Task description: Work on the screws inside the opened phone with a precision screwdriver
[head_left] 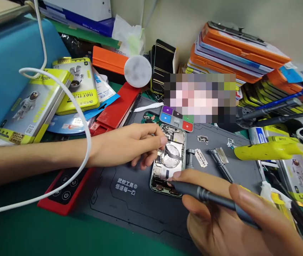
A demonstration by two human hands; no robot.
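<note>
An opened phone (170,156) lies on the dark grey work mat (141,209), its inner parts and a round silver coil showing. My left hand (130,144) reaches over the phone's upper left side, thumb and index finger pressed together near its edge; anything between them is too small to make out. In my right hand (221,209) is a dark grey pen-shaped screwdriver (207,195), gripped by thumb and fingers, its front end pointing at the phone's lower part. The index fingertip hides where the tip meets the phone.
A white cable (84,117) loops over my left forearm. Left are battery boxes (28,106) and a red device (66,192). Right of the phone lie a small blade (201,158) and screwdrivers (222,165). A yellow bottle (266,151) and orange cases (237,46) stand farther right.
</note>
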